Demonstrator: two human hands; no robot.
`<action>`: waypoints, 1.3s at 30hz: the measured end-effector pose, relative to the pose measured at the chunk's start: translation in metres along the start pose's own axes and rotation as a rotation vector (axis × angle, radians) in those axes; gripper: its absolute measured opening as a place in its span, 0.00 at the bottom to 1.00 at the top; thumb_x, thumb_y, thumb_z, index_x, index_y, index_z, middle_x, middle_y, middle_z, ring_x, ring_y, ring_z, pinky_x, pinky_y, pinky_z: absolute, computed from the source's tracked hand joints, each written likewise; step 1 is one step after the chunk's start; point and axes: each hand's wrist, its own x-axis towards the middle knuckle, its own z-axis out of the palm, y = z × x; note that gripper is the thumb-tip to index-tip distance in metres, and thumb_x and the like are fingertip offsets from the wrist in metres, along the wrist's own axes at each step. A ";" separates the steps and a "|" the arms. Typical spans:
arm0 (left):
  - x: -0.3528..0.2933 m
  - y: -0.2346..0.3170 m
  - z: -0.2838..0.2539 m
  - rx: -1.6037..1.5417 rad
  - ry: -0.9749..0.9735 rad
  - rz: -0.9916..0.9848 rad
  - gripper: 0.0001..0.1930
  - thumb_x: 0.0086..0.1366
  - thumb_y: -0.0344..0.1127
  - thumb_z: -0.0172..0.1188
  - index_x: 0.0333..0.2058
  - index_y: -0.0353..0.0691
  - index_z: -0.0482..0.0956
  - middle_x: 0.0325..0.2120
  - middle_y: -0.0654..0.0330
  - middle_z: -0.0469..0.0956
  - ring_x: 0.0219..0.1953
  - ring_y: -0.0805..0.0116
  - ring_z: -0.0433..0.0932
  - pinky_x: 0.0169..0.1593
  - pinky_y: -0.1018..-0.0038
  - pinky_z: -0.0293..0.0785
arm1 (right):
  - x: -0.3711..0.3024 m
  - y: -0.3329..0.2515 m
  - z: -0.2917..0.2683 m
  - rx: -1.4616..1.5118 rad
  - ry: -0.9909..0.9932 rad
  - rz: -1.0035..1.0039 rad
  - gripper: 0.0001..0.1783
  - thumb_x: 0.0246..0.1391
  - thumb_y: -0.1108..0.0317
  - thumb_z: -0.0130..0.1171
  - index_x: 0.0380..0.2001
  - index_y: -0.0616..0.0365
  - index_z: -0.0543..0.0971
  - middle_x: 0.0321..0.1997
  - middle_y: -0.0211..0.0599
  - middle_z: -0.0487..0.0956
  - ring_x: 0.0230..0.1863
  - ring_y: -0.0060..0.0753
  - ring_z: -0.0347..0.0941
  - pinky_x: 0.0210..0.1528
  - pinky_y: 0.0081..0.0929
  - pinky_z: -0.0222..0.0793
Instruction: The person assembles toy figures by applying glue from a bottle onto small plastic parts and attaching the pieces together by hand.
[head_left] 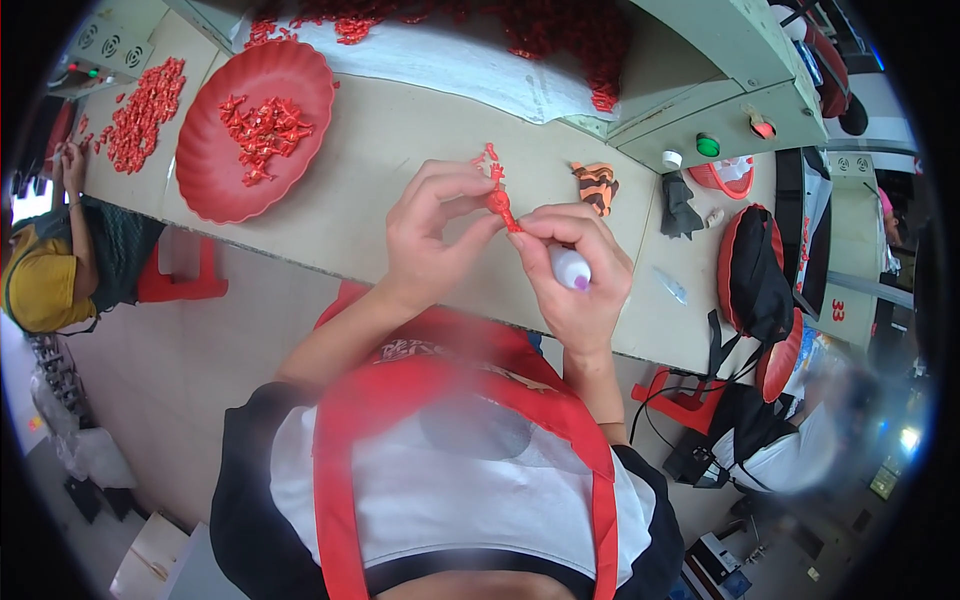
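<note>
My left hand (432,228) pinches a small red plastic part (499,197) between thumb and fingers, just above the beige table (400,150). My right hand (578,270) touches the same red part with its fingertips and grips a small white tool with a purple tip (570,268) in the palm. A few red bits (488,153) sit on the table just beyond my hands.
A red round tray (210,170) with several red parts stands at the left. Loose red parts (145,110) lie further left, more on a white sheet (450,60) at the back. An orange striped glove (597,186), a dark cloth (680,205) and a black-and-red bag (755,270) lie right. Another person (45,260) sits at far left.
</note>
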 end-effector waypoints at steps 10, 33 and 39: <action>-0.002 0.000 -0.004 -0.022 -0.045 0.074 0.17 0.46 0.16 0.62 0.38 0.31 0.72 0.37 0.54 0.71 0.39 0.66 0.75 0.49 0.68 0.75 | -0.005 -0.009 0.002 -0.019 0.017 -0.052 0.08 0.40 0.82 0.63 0.27 0.64 0.76 0.33 0.44 0.78 0.30 0.29 0.75 0.30 0.21 0.71; -0.005 0.006 -0.009 -0.228 -0.229 -0.129 0.19 0.49 0.20 0.63 0.41 0.30 0.70 0.40 0.54 0.68 0.44 0.64 0.72 0.47 0.68 0.77 | -0.007 0.007 -0.004 0.392 -0.046 0.242 0.08 0.39 0.83 0.62 0.26 0.63 0.78 0.34 0.39 0.77 0.35 0.29 0.74 0.36 0.22 0.70; -0.008 0.019 -0.006 -0.316 -0.160 -0.327 0.17 0.51 0.18 0.60 0.42 0.29 0.70 0.39 0.55 0.69 0.44 0.66 0.72 0.48 0.70 0.76 | -0.007 0.002 -0.003 0.297 -0.029 0.304 0.07 0.38 0.83 0.62 0.25 0.63 0.78 0.33 0.37 0.76 0.34 0.27 0.73 0.35 0.21 0.68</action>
